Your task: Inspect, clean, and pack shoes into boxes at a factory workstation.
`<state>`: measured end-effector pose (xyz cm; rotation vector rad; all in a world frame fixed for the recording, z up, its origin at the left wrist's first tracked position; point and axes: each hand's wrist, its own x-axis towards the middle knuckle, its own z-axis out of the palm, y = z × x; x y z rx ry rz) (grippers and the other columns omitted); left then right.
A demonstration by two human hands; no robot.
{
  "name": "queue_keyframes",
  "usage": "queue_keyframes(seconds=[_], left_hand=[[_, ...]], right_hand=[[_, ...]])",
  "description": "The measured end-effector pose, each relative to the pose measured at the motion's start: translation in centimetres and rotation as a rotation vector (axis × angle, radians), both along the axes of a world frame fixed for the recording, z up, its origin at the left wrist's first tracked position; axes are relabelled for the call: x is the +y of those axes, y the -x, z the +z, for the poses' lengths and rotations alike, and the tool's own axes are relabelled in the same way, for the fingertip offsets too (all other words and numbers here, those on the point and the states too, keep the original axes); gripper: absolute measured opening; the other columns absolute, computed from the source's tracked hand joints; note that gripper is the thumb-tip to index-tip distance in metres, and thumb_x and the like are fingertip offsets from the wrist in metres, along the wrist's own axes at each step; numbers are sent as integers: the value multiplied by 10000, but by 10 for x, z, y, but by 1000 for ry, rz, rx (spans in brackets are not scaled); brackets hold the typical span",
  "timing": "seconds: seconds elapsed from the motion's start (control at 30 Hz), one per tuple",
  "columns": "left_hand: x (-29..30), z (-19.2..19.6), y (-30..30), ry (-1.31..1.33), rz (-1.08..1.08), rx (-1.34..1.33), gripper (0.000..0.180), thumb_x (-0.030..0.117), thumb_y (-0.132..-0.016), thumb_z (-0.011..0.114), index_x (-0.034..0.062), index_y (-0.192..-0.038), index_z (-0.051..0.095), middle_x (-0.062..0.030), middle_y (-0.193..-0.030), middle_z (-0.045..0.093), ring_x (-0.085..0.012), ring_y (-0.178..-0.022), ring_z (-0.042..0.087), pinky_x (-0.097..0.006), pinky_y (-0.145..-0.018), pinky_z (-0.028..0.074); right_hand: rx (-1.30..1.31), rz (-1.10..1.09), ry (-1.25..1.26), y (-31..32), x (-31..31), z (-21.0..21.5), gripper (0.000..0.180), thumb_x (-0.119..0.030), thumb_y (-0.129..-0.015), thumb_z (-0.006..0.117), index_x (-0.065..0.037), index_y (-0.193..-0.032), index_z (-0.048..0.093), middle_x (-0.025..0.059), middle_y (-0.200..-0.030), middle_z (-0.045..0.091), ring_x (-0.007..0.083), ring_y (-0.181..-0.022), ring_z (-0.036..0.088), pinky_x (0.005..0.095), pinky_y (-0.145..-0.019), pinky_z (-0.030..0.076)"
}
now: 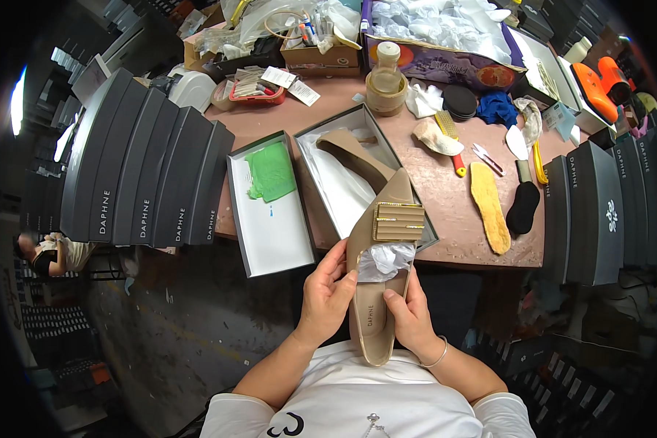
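A beige pointed-toe shoe (374, 314) is held upright in front of my chest, its toe pointing away from me. Crumpled white paper (385, 263) fills its front, and a pleated ornament with gold edging sits over the toe. My left hand (327, 292) grips the left side, thumb at the rim. My right hand (412, 315) closes on the right side with its thumb inside the opening. Just beyond, a second beige shoe (354, 153) lies on white tissue in an open shoebox (321, 186). Left of it, a box lid (274, 237) carries a green packet (271, 172).
Grey shoeboxes (146, 168) stand in a row at left, more (591, 212) at right. On the pink table (445, 244) lie a yellow insole (489, 208), a brush (449, 135), tweezers (488, 158) and a black-covered tool (523, 208). A jar (387, 84) stands behind. Another person (55, 254) is far left.
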<state>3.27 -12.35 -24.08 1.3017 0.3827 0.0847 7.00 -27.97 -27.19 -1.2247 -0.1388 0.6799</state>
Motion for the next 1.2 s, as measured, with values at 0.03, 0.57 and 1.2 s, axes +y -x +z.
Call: queue_keyframes(seconds=[0.03, 0.57, 1.2], left_hand=[[0, 0, 1, 6, -12, 6, 563, -4, -939, 473, -101, -1446, 248, -188, -1387, 446, -219, -1276, 457, -311, -1048, 380], [7, -1, 8, 174, -84, -4, 811, 46, -816, 582, -64, -1492, 148, -188, -1496, 309, -270, -1392, 315, -380, -1130, 279], [1, 19, 32, -451, -243, -287, 442, 57, -730, 725, 6, -1160, 640, -217, -1502, 220, -381, -1304, 433, -448, -1061, 390]], right_hand=[[5, -1, -4, 0, 0, 0, 644, -42, -915, 457, 19, -1494, 182, 150, -1419, 412, 199, -1305, 404, 319, -1095, 295], [32, -16, -14, -2, 4, -1, 615, -41, -923, 418, 3, -1496, 197, 149, -1391, 444, 186, -1254, 451, 312, -1055, 348], [257, -84, -234, -38, 22, 17, 520, -85, -902, 407, -53, -1416, 338, 122, -1224, 546, 192, -1062, 581, 335, -904, 494]])
